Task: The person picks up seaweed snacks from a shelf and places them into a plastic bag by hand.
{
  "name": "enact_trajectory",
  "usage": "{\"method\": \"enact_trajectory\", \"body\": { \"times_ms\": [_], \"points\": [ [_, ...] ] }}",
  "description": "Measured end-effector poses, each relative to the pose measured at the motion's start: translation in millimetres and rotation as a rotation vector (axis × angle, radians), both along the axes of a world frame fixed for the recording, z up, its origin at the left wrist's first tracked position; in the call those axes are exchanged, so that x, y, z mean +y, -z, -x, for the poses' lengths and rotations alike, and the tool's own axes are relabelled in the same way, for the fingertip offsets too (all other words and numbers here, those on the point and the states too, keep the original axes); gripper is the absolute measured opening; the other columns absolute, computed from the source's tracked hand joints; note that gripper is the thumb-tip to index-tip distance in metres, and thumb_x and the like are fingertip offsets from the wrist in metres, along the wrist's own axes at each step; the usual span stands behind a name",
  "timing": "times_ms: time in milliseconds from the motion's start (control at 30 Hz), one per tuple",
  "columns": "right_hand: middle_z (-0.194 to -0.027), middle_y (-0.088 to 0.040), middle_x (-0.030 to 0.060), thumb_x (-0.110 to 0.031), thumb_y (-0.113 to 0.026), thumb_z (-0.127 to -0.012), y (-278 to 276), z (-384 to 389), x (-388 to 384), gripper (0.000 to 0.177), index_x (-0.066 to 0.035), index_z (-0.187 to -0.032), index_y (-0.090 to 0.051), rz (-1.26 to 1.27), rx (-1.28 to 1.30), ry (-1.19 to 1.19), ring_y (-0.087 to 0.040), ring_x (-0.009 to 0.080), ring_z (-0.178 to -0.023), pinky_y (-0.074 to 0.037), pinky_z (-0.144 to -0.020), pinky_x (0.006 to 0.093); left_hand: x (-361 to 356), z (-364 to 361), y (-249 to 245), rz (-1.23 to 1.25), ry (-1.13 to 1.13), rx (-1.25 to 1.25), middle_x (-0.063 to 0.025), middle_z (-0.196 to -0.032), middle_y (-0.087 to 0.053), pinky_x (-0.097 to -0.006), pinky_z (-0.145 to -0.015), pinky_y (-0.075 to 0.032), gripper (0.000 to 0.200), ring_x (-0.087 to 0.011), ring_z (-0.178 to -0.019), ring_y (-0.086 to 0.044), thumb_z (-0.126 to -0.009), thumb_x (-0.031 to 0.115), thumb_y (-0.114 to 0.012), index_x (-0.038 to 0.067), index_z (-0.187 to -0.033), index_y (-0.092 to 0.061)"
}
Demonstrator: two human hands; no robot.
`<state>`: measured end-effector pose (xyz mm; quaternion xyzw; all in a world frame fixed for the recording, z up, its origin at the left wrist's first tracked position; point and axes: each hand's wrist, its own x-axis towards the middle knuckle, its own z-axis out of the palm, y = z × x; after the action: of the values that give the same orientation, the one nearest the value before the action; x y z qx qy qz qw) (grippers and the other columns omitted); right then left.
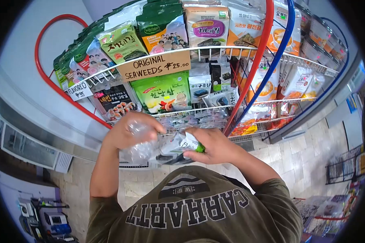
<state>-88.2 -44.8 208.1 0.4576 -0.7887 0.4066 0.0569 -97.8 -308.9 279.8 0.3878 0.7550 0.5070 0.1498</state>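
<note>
My left hand (127,131) grips a crumpled clear plastic bag (140,152) at chest height. My right hand (213,146) holds a small seaweed packet (188,143), white and green, at the mouth of that bag. Both hands are just in front of the lower shelf of a white wire rack (215,50) filled with seaweed snack packs. A cardboard sign (156,65) on the rack reads "ORIGINAL SEAWEEDS 25.00".
A smaller sign (79,90) at the left reads "FLAVORED 35". Red (48,81) and blue (280,48) tube frames edge the racks. More snack packs (296,81) fill the rack to the right. Tiled floor (296,154) lies below, with a wire basket (344,166) at the right.
</note>
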Motion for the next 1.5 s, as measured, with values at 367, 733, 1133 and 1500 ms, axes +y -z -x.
{"method": "enact_trajectory", "body": {
  "times_ms": [367, 733, 1133, 1500],
  "points": [
    [-0.104, -0.056, 0.0197, -0.025, -0.069, -0.078, 23.2, -24.6, -48.5, 0.061, 0.002, -0.121, -0.037, 0.559, -0.268, 0.451, -0.059, 0.0292, -0.093, -0.046, -0.081, 0.0353, -55.0, -27.1, 142.1, 0.18, -0.233, 0.024, -0.0086, -0.093, -0.065, -0.0286, -0.079, -0.046, 0.05, -0.0152, -0.086, -0.059, -0.07, 0.021, -0.076, 0.001, -0.112, -0.058],
    [-0.106, -0.055, 0.0201, -0.03, -0.07, -0.077, 12.1, -15.3, -73.0, 0.073, 0.0, -0.13, -0.03, 0.283, -0.308, 0.219, -0.057, 0.0331, -0.097, -0.045, -0.082, 0.0387, -51.3, -38.5, 183.8, -0.142, -0.39, -0.399, -0.0026, -0.091, -0.064, -0.0273, -0.073, -0.047, 0.026, -0.0103, -0.08, -0.058, -0.079, 0.015, -0.068, 0.001, -0.099, -0.061],
    [-0.101, -0.058, 0.0193, -0.01, -0.053, -0.074, 14.3, 116.9, 35.5, 0.032, 0.0, -0.104, -0.053, -0.667, 0.174, 0.968, -0.06, 0.0316, -0.087, -0.051, -0.073, 0.0406, -84.5, -63.3, 211.5, -0.268, -0.493, -0.499, -0.0019, -0.079, -0.062, -0.0236, -0.061, -0.047, 0.015, -0.0075, -0.068, -0.057, -0.081, 0.013, -0.065, 0.001, -0.09, -0.062],
    [-0.094, -0.059, 0.0116, -0.01, -0.049, -0.075, 44.4, 131.6, 30.2, 0.018, -0.002, -0.083, -0.063, -0.821, 0.408, 1.005, -0.056, 0.0277, -0.094, -0.048, -0.074, 0.0397, -86.9, -82.7, 213.8, -0.408, -0.592, -0.53, -0.0042, -0.079, -0.063, -0.0256, -0.063, -0.048, 0.019, -0.0099, -0.068, -0.058, -0.081, 0.015, -0.064, 0.0, -0.092, -0.061]
  ]
}}
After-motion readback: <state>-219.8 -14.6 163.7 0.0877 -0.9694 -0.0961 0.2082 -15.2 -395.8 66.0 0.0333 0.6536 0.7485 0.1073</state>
